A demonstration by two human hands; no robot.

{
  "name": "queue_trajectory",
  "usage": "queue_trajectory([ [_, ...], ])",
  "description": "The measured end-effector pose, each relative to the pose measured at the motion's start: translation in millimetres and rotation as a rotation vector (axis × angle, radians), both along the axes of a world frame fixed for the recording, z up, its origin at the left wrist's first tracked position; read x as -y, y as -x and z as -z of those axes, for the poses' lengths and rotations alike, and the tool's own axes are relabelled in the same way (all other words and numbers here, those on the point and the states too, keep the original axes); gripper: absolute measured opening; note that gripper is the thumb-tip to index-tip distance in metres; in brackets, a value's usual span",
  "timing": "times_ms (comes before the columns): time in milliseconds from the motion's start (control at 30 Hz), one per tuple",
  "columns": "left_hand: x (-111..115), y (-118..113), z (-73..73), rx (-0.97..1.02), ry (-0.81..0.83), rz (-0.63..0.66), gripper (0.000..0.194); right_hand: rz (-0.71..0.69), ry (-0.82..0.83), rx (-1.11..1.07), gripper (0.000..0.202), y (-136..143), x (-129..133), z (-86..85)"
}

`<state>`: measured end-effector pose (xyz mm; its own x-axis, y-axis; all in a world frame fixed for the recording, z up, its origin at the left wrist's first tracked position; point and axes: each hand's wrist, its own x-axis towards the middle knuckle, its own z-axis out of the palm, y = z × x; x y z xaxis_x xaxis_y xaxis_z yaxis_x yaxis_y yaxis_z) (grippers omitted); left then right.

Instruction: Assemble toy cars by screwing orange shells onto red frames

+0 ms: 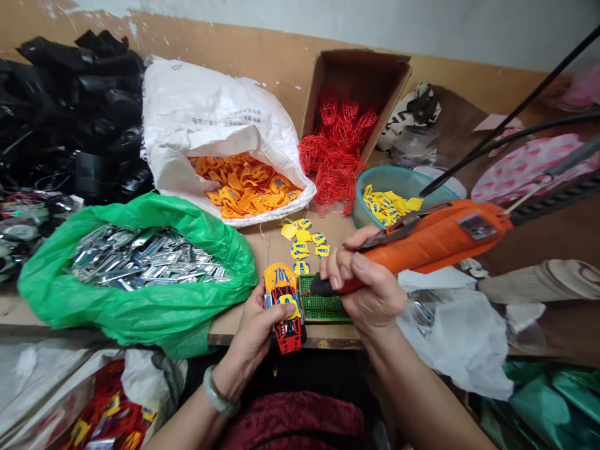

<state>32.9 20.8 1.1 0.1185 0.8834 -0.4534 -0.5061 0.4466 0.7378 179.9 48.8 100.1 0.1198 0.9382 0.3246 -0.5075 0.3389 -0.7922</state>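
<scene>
My left hand point(255, 322) grips a toy car point(282, 281) with an orange hood and red cage frame at the table's front edge. My left thumb presses on a yellow plate on top of the car. An orange electric screwdriver point(435, 237) is wrapped in the fingers of my right hand point(370, 284), its dark tip pointing left over a green gridded tray point(323, 306). The tip and the car are apart. Several yellow stickered plates point(300, 251) lie on the table just behind the tray and car.
A green bag point(225, 250) of shiny silver parts stands left; behind it, a white sack point(210, 100) holds orange shells. Red frames point(335, 156) spill from a cardboard box point(398, 69). A teal bowl point(363, 200) contains yellow plates. Black cables point(497, 134) hang at right.
</scene>
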Motion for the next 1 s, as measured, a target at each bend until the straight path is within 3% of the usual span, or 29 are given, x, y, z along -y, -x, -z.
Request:
queue_trajectory([
  [400,-0.6,-1.6,0.3,0.034,-0.01,-0.011,0.057,-0.037,-0.003,0.007,0.014,14.5,-4.2,13.5],
  [1000,-2.5,-2.4,-1.9,0.009,0.001,-0.024,0.051,-0.059,0.007,0.044,0.016,14.7,-1.2,15.6],
])
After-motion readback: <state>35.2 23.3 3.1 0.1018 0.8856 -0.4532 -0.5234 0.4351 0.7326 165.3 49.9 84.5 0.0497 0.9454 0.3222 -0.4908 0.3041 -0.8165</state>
